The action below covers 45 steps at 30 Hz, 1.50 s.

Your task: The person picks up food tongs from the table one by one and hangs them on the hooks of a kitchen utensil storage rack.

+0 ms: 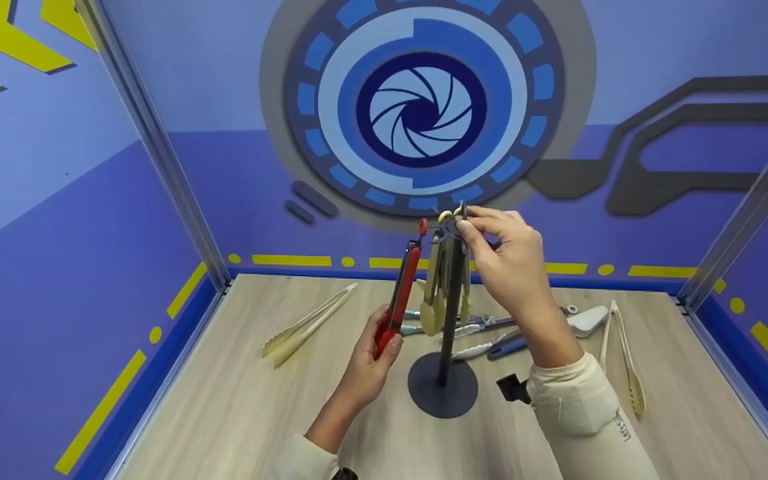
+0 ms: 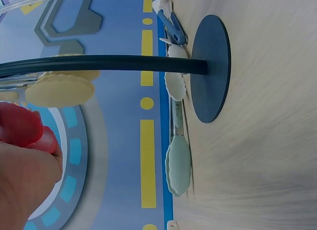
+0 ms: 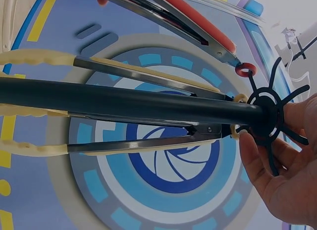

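Note:
My left hand [image 1: 365,370] grips red-handled tongs [image 1: 403,290] around their lower part, holding them upright left of a black hook stand [image 1: 449,320]. Their red pull ring [image 3: 245,69] meets the tip of one hook in the right wrist view. Up at the stand's hooked top [image 3: 270,116], my right hand [image 1: 512,263] pinches the hooks between thumb and fingers. Two pale yellow tongs [image 3: 148,146] hang by their rings from the hooks, heads down beside the pole. The red tongs' heads are mostly hidden in my left hand.
The stand's round black base [image 1: 443,390] rests on the wooden table [image 1: 237,413]. Cream tongs [image 1: 307,327] lie at left, and another pair [image 1: 627,360] at right. Behind the stand lie several tongs, including mint ones [image 2: 178,163] and a dark-blue-handled utensil [image 1: 509,345].

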Tool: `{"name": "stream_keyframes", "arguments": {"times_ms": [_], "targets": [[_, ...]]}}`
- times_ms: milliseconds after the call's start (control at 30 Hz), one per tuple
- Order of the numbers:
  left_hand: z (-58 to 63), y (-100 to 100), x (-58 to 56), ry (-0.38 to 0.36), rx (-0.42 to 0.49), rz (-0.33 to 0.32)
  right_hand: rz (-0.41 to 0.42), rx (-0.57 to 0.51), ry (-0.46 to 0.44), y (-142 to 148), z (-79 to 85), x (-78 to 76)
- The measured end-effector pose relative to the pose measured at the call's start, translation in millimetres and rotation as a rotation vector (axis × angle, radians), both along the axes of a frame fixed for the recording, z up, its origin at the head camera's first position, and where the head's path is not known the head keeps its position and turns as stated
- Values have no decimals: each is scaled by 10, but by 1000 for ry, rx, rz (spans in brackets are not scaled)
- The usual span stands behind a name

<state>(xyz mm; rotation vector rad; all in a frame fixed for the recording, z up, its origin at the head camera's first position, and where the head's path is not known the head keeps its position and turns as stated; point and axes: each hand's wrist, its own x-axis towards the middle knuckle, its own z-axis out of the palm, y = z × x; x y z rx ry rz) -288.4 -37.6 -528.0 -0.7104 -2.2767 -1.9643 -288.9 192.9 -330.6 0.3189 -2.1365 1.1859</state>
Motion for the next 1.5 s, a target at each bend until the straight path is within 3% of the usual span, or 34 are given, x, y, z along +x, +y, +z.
{"name": "stream_keyframes", "arguments": {"times_ms": [233,900,1267,1500], "targets": [[-18,58,-39,32,-76,-4,3,-18,6,4,-8,-11],[-5,209,-54,-3,-195,3,-1,-39,13,-3,-26,-9],[19,215,-58,56,-204,-16,6,-46,5,-23,-24,-20],[18,289,-53,48,-212,-41,8,-48,3,-5,-33,-8]]}}
